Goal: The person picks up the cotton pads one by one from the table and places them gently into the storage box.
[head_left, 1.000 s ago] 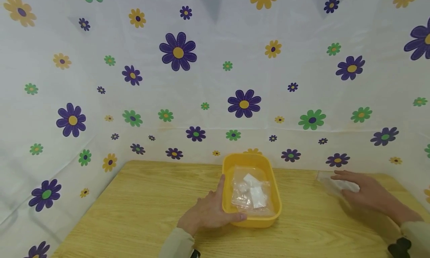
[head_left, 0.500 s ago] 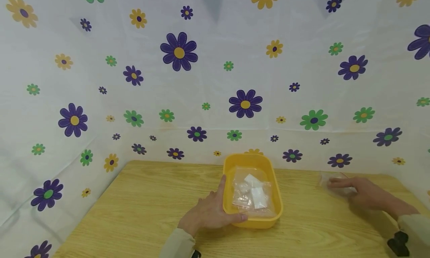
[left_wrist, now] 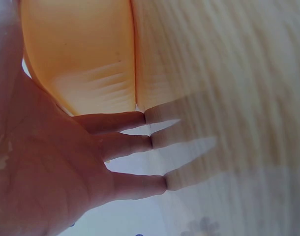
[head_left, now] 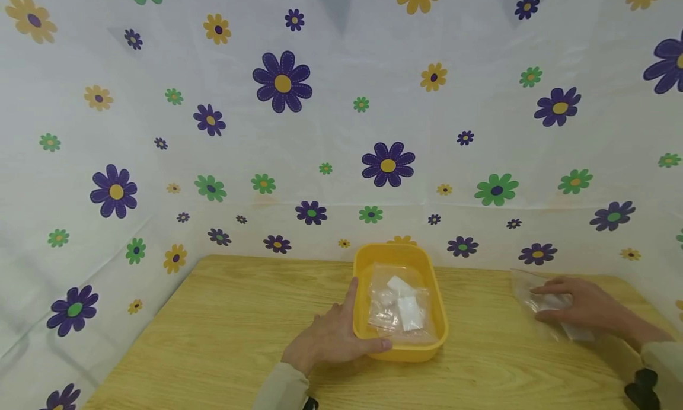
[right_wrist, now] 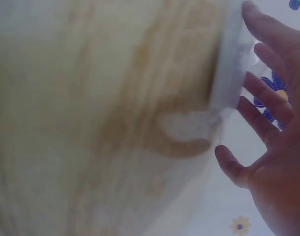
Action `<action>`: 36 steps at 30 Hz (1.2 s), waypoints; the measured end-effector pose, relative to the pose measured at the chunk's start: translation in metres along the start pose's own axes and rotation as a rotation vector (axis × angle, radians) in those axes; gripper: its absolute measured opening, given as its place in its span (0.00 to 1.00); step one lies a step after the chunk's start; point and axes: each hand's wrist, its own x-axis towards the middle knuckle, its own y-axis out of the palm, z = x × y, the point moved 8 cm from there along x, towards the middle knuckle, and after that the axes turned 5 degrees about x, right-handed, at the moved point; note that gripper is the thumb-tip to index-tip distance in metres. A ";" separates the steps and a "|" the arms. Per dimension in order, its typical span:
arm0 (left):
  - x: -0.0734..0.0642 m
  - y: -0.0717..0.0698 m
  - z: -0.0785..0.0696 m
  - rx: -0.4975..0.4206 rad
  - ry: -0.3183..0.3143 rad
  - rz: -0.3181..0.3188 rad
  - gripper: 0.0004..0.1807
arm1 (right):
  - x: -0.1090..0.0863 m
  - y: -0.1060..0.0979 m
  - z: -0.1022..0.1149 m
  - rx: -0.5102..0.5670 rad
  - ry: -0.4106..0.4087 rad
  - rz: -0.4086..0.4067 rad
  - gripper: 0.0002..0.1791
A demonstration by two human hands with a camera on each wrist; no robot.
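A yellow plastic tub stands at mid-table with several clear bags and white packets inside. My left hand spreads around its near left corner, thumb along the front rim and index finger up the left side. In the left wrist view, the other fingers of that hand reach down to the wood, straight and apart. At the right back, my right hand is at a clear plastic bag with a white part. The right wrist view shows its spread fingertips at the bag's whitish strip.
A wooden table extends to both sides of the tub. Behind it and on the left hangs a white sheet printed with flowers. The tub's far end is close to the sheet.
The clear bag under my right hand has shifted and turned, with more of it showing. My right fingers have spread a little. The left hand and the tub have stayed in place.
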 end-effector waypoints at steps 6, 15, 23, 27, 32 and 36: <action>-0.002 -0.001 0.002 0.007 -0.006 -0.006 0.73 | -0.002 0.008 -0.015 0.076 0.067 0.061 0.31; -0.002 -0.002 0.002 0.015 0.004 -0.017 0.73 | -0.001 0.010 -0.015 0.081 0.035 0.077 0.33; -0.001 0.000 0.002 0.020 -0.003 -0.006 0.73 | 0.000 0.008 -0.005 0.012 0.070 -0.003 0.35; -0.001 -0.001 0.002 0.013 0.007 -0.011 0.73 | -0.001 0.010 -0.005 0.049 0.060 -0.015 0.32; 0.000 -0.001 0.003 0.010 0.007 -0.014 0.73 | -0.001 0.012 -0.006 0.114 0.050 -0.026 0.26; -0.001 -0.001 0.003 0.011 0.002 -0.010 0.73 | -0.001 0.012 -0.006 0.163 0.052 -0.042 0.20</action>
